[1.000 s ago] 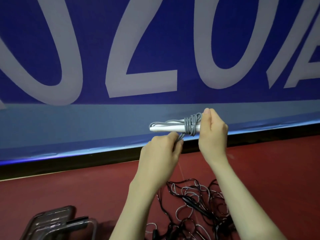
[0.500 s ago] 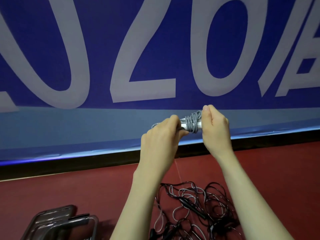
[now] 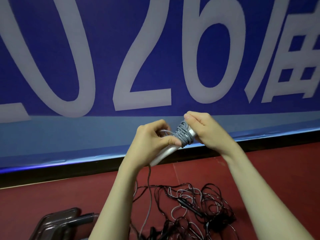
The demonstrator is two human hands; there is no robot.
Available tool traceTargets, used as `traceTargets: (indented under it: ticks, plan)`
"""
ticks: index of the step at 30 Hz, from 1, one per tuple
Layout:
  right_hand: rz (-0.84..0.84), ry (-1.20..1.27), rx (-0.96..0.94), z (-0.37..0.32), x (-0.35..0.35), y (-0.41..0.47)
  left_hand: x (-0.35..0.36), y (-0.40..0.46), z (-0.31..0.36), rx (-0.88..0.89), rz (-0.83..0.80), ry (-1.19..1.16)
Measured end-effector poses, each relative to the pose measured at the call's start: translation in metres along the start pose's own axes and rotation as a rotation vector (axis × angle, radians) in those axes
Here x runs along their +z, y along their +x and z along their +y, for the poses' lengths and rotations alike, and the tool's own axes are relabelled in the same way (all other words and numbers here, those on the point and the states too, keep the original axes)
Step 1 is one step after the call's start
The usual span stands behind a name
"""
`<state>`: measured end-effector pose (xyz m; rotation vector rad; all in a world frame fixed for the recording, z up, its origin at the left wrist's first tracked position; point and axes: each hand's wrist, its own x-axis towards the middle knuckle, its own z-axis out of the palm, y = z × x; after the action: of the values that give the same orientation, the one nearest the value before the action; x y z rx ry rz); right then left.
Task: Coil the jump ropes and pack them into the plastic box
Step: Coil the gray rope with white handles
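Fingers (image 3: 152, 134) of the left hand (image 3: 147, 144) are curled around the white handles (image 3: 166, 152) of a grey jump rope (image 3: 183, 135), while the right hand (image 3: 206, 130) is clenched on the handles' other end. Grey cord is seen wound in tight turns around the handles, held up before a blue banner (image 3: 155, 49); one strand hangs down. Below, a tangle of black and grey ropes (image 3: 195, 210) lies on the red floor (image 3: 52, 191). A dark translucent plastic box (image 3: 57, 224) sits at lower left; its contents cannot be made out.

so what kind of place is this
Probably a sports hall or event venue: a big blue banner with large printed characters, a red floor, and jump ropes piled on it.
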<state>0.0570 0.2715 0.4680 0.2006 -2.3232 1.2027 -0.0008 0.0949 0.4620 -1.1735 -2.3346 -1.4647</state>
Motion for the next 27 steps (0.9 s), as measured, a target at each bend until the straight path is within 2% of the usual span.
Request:
traceTargets:
  ticks: [3, 7, 11, 15, 19, 24, 27]
  plan:
    - [-0.031, 0.161, 0.032, -0.018, 0.004, -0.006, -0.009, -0.008, 0.008, -0.008, -0.08, -0.153]
    - [-0.068, 0.233, 0.042, -0.029, 0.007, -0.011, -0.017, -0.016, 0.016, -0.033, -0.116, -0.232]
    - [-0.05, 0.371, 0.047, -0.037, 0.01, -0.011, -0.021, -0.022, 0.018, -0.048, -0.055, -0.29]
    - [0.083, 0.539, 0.047, -0.041, 0.002, -0.007, -0.016, -0.028, 0.009, -0.119, -0.007, -0.369]
    - [0.207, 0.599, 0.084, -0.039, 0.003, -0.005, 0.006, -0.022, 0.01, -0.278, 0.08, -0.421]
    - [0.403, 0.661, 0.17, -0.033, 0.011, 0.001, 0.026, -0.015, 0.021, -0.25, 0.162, -0.456]
    - [0.523, 0.667, 0.242, -0.031, 0.014, 0.003, 0.031, -0.013, 0.024, -0.179, 0.246, -0.255]
